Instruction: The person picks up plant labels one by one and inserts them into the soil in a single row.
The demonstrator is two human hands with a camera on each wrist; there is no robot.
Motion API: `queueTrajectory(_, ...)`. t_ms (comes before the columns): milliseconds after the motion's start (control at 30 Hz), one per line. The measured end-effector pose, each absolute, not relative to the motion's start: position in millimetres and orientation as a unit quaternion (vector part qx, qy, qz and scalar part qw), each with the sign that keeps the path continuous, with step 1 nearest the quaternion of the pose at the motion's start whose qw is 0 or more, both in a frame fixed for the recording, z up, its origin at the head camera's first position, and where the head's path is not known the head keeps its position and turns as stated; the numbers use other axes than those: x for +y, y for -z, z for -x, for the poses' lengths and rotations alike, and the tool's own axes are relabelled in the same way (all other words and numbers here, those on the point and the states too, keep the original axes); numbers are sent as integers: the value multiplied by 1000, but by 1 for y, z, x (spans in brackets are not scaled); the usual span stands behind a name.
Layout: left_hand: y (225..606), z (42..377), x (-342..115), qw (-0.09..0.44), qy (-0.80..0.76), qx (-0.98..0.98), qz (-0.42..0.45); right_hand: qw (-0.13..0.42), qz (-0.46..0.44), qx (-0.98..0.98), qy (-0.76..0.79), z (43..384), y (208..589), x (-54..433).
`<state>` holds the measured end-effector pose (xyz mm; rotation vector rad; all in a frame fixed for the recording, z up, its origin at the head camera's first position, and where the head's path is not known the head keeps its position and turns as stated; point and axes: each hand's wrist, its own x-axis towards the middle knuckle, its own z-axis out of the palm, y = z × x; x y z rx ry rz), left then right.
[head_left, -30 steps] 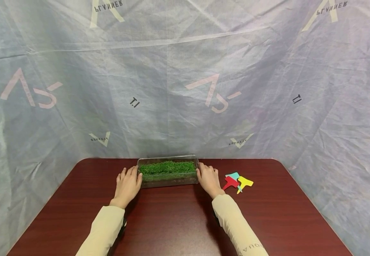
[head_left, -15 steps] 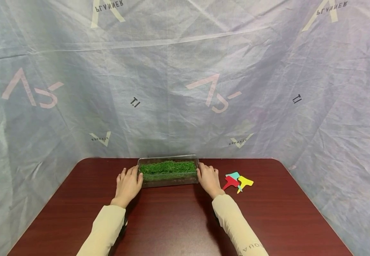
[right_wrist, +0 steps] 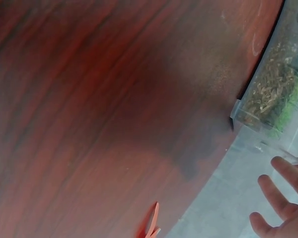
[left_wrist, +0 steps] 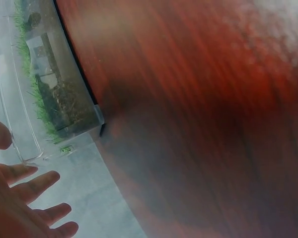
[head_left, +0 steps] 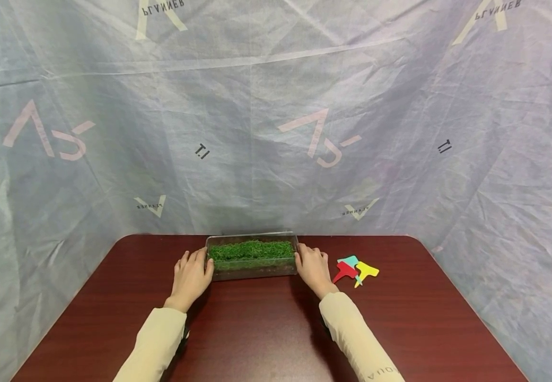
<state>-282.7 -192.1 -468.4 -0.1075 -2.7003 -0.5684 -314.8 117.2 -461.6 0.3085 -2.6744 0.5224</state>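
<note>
A clear rectangular container [head_left: 253, 269] stands near the table's far edge. Green grass [head_left: 251, 249] fills its top, above a brown layer of soil-like bits [right_wrist: 274, 82] visible through the wall. My left hand [head_left: 191, 277] touches its left end, thumb at the front corner and the other fingers spread along the outside. At the opposite end my right hand [head_left: 313, 267] touches the wall in much the same way. The wrist views show the fingers of both hands apart and fairly straight, with fingertips at the container's lip.
Right of my right hand lie T-shaped plant labels: one red [head_left: 346, 269], one yellow [head_left: 366, 272] and one light blue [head_left: 349, 260], overlapping. The dark red wooden table [head_left: 252, 334] has rounded far corners. Grey printed cloth [head_left: 252, 175] hangs behind and at both sides.
</note>
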Motion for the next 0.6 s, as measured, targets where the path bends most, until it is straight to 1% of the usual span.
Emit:
queueTrajectory(300,469,280,-191,205,194,-958,46,188,-120,-953,-206,309,463,123)
queueTrajectory(600,468,273,-188,212,182,-958,57,205,-144,-947,-202,302,465,129)
